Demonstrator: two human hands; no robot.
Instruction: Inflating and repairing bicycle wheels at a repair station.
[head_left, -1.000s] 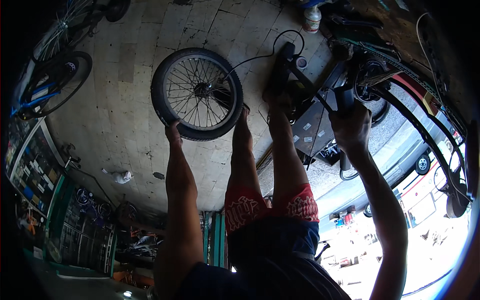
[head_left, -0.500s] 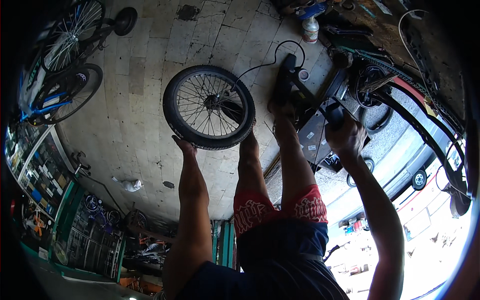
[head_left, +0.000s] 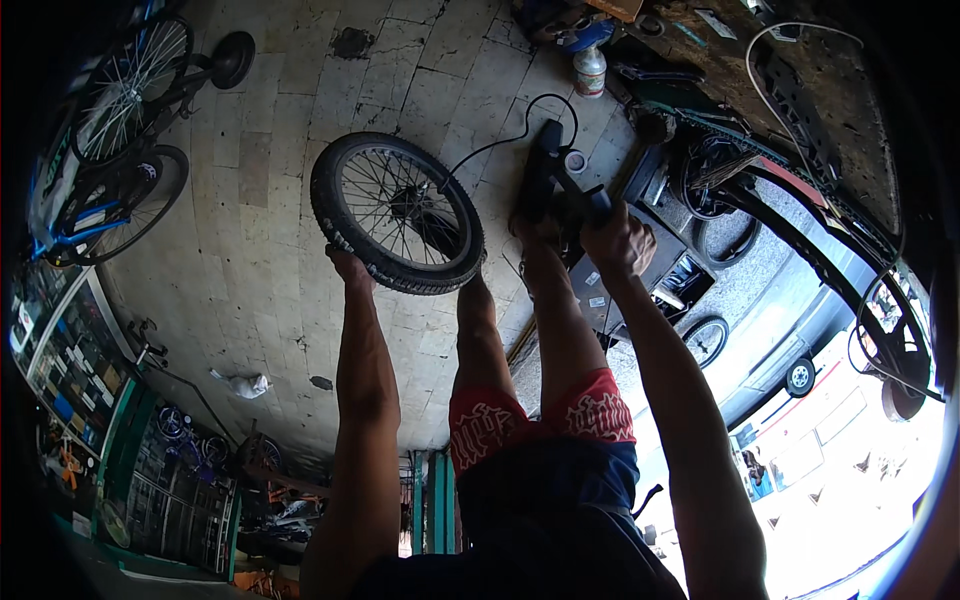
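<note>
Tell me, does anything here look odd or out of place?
Yes. A wheel stands alone on the floor, off any bike, steadied at the tyre by the left hand. A crumpled white rag lies on the tiles.

Wheel and right hand shift in view

The spoked wheel (head_left: 398,213) now sits further right and lower, tilted more. The left hand (head_left: 349,266) has followed along its rim, and the right hand (head_left: 617,240) has slid leftward onto the pump handle (head_left: 596,203).

wheel (head_left: 397,212) left of pump (head_left: 548,175), bottle (head_left: 589,70) beyond
</note>
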